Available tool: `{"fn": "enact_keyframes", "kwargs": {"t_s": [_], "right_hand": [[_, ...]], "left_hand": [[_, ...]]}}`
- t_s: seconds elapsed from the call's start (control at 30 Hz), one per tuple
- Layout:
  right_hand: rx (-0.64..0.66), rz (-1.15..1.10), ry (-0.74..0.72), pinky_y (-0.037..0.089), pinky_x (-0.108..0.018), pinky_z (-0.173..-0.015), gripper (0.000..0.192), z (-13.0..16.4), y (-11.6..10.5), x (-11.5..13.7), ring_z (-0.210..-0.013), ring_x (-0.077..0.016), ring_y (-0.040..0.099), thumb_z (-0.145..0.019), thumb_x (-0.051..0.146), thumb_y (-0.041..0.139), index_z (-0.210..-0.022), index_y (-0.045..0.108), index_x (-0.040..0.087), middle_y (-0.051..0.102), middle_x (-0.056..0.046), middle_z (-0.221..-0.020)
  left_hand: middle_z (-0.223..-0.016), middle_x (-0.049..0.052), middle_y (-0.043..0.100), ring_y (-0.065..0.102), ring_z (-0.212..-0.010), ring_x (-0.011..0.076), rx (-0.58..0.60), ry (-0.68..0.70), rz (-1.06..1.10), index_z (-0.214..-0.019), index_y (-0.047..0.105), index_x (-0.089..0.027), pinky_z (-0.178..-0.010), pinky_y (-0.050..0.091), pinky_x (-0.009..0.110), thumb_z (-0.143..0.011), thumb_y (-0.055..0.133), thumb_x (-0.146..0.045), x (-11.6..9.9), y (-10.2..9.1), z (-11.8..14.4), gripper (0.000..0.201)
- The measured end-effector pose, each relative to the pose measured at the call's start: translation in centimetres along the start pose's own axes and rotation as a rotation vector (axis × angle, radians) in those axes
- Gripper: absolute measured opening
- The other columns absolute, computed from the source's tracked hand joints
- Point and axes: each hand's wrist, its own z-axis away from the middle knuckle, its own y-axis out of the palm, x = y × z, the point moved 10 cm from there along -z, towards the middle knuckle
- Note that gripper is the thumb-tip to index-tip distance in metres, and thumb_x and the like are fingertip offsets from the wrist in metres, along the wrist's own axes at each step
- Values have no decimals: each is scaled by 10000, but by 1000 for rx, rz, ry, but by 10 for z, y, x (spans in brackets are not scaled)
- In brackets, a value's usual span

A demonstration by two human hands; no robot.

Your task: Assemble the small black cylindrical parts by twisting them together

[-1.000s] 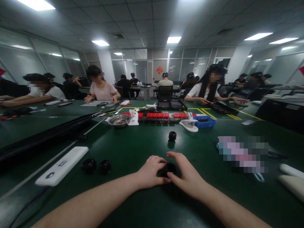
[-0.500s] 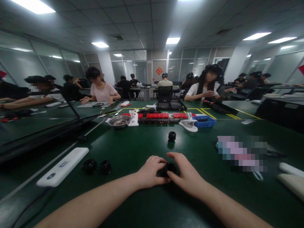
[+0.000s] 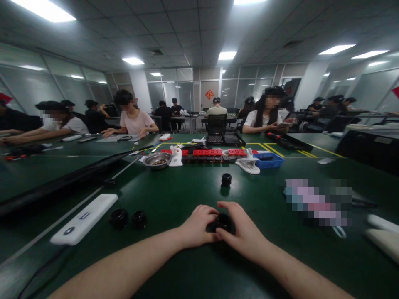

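Black round part sits on the green table, near its close edge, pinched between both of my hands. Head view, the only one: my left hand closes on the part from the left, fingers curled over its upper left edge, thumb low against its side. My right hand closes on it from the right, fingers arched over the top and far side, thumb pressing its near edge. Only the top of the part shows between the fingertips. Both forearms come in low from the bottom of the frame and converge at the part, wrists close to the table.

A second black part stands apart, farther along the table. Two more black parts lie to the left, beside a white flat device.
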Motion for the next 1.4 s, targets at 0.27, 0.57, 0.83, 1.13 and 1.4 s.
{"fn": "enact_keyframes", "kwargs": {"t_s": [0.27, 0.57, 0.83, 1.13, 1.4], "right_hand": [[138, -91, -1, 374, -404, -950, 560, 2, 10, -2, -1085, -218, 488, -645, 47, 499, -1184, 415, 178, 519, -95, -1170], [11, 21, 116, 435, -425, -833, 470, -1, -1, -16, -924, -242, 542, -676, 205, 617, -1116, 453, 168, 568, -81, -965], [70, -36, -11, 364, -422, -950, 567, 0, 1, 2, -1108, -234, 460, -649, 66, 519, -1190, 395, 181, 495, -104, -1182], [113, -18, 59, 413, -410, -888, 519, -4, 4, -14, -976, -223, 542, -666, 122, 552, -1164, 417, 176, 576, -75, -1021], [48, 15, 47, 381, -457, -911, 568, -4, -1, -11, -1063, -264, 484, -656, 192, 628, -1184, 416, 186, 521, -106, -1127]], "left_hand": [[-1115, 53, 528, 438, -1043, 242, 6, -4, 12, -1037, 579, -202, -933, 320, 376, -707, 665, -408, -1, -1, -1, 399], [-1103, 36, 526, 445, -1031, 237, 2, -26, -1, -999, 594, -226, -922, 329, 373, -708, 662, -411, 0, -1, 0, 351], [-1135, 52, 520, 435, -1052, 243, 6, -4, -4, -1017, 586, -208, -934, 318, 377, -720, 647, -448, 0, -1, 0, 387], [-1114, 40, 523, 435, -1046, 238, 9, -17, 3, -1008, 588, -221, -928, 321, 377, -718, 657, -426, 0, -1, 0, 361], [-1118, 46, 525, 441, -1043, 243, 16, -18, -2, -1028, 583, -223, -935, 319, 385, -739, 627, -440, -1, -2, 1, 364]]}}
